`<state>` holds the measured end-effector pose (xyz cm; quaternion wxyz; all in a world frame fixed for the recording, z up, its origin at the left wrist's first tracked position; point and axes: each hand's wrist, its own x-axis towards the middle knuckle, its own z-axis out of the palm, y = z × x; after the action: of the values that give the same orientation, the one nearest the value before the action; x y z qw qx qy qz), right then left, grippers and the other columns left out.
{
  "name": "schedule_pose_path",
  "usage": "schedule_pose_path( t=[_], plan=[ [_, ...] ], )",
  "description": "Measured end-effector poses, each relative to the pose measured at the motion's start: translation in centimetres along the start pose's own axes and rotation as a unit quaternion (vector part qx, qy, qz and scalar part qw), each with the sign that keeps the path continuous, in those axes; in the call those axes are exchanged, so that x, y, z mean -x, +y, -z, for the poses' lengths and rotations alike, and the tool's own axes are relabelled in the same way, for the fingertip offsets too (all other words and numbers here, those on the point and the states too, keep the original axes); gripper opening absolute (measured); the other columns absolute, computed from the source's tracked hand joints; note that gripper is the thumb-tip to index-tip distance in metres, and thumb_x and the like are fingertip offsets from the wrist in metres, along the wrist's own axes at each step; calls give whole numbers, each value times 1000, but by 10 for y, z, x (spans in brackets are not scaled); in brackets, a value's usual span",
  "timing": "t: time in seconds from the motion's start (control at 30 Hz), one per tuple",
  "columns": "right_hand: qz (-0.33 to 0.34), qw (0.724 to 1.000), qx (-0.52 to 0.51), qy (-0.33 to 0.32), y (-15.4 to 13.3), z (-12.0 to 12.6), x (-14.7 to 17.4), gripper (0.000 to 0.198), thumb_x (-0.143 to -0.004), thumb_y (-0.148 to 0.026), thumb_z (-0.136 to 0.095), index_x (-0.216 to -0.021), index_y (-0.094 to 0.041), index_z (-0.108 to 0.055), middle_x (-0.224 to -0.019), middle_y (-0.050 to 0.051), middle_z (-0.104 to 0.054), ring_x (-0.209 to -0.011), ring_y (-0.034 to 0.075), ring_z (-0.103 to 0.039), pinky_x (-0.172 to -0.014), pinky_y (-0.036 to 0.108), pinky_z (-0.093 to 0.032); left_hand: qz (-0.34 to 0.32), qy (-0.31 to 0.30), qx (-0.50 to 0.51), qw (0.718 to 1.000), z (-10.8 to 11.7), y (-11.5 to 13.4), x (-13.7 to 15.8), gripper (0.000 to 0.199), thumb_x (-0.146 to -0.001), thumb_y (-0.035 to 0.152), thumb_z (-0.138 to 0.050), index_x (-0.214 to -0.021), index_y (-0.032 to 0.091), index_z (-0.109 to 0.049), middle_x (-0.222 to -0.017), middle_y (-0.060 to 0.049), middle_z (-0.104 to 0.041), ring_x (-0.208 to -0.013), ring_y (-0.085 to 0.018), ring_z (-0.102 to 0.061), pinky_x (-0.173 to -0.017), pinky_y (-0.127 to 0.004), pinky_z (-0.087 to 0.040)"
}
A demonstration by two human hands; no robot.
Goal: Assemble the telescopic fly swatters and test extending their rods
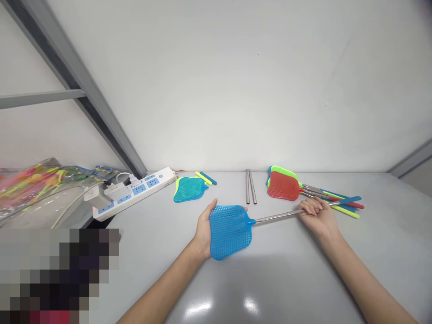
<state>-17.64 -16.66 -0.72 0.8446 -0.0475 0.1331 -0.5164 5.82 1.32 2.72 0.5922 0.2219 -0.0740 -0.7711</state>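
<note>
A blue fly swatter [230, 232] with a perforated head and metal rod stretches between both hands above the table. Behind its head sits my left hand [203, 231], gripping the left edge with the thumb up; most of its fingers are hidden by the mesh. My right hand [319, 218] is closed around the metal rod near the blue handle end. Just behind that hand lies a stack of swatters with a red swatter head [284, 185] on top and a green swatter head [275, 170] under it. Two metal rods [250, 186] lie apart from the stack.
A teal swatter head [189, 189] lies over a yellow one at the back left, beside yellow and blue handle tubes [206, 178]. A white power strip [135, 193] with plugs and cables runs along the left. Plastic-bagged colourful items [43, 189] lie beyond. A pale wall closes the back.
</note>
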Motion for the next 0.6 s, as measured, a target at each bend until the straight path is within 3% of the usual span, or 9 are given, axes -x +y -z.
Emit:
schedule_pose_path(
  t=[0.6],
  plan=[
    [-10, 1000, -7, -3, -3, 2, -1, 35, -69, -4, -37, -55, -21, -9, -46, -9, -7, -34, 8, -18, -32, 22, -27, -6, 6, -1, 1000, 0, -2, 0, 66, -74, 51, -37, -115, 0, -47, -110, -19, -55, -105, -33, -45, -91, -42, -27]
  ],
)
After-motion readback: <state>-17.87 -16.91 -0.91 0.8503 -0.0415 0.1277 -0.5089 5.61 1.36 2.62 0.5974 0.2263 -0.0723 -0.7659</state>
